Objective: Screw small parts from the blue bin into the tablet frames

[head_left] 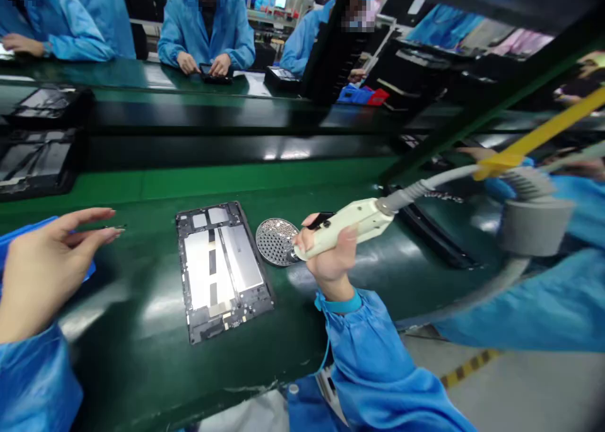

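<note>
An open tablet frame [221, 269], its silver inner plates showing, lies flat on the green bench [142, 331] in front of me. My right hand [328, 255] is wrapped round a cream electric screwdriver [350, 225] with a grey hose. Its tip points down at a round perforated metal dish [275, 240] just right of the tablet. My left hand [47, 268] hovers left of the tablet. Its fingers are stretched out, and thumb and forefinger pinch a tiny dark part [118, 227] that I cannot make out.
Black trays [38, 157] sit at the far left beyond a dark conveyor strip [236, 145]. Across it, people in blue coats [208, 25] work at another bench. A neighbour's blue sleeve [543, 299] and a grey hose reel [534, 221] crowd the right.
</note>
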The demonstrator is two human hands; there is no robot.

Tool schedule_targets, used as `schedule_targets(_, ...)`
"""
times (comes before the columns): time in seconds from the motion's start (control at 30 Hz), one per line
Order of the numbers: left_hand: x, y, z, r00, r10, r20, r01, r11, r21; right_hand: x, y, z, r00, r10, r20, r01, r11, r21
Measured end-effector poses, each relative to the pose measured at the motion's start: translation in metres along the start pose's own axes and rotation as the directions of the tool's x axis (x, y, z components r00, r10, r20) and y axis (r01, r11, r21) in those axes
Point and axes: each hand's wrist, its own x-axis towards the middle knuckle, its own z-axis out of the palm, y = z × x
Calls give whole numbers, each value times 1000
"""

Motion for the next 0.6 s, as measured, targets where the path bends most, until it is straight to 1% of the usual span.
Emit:
schedule_targets(0.07,-1,25,12,997,66,40,-65,998,-19,-2,4,2,1000,1,-9,-1,1000,-6)
schedule_targets(0.1,-2,35,19,994,77,77,-74,996,-50,-3,4,2,1000,-2,-15,2,1000,-13)
schedule_targets(0.17,0,51,31,988,61,142,-47,994,-102,-3,5,2,999,-10,-31,9,1000,-25)
schedule_targets(0.23,3,59,42,982,51,184,-28,992,-124,-3,5,1,999,-14,-40,12,1000,-26)
schedule_targets(0.33,7,64,55,977,89,195,-66,990,-122,-2,5,-1,999,-11,-47,10,1000,-24)
schedule_targets(0.43,11,65,62,971,129,200,-103,985,-137,-1,5,-1,999,-7,-52,4,999,-42)
schedule_targets(0.6,16,62,67,966,97,239,-39,971,-236,-1,7,-1,999,8,-47,-11,998,-69)
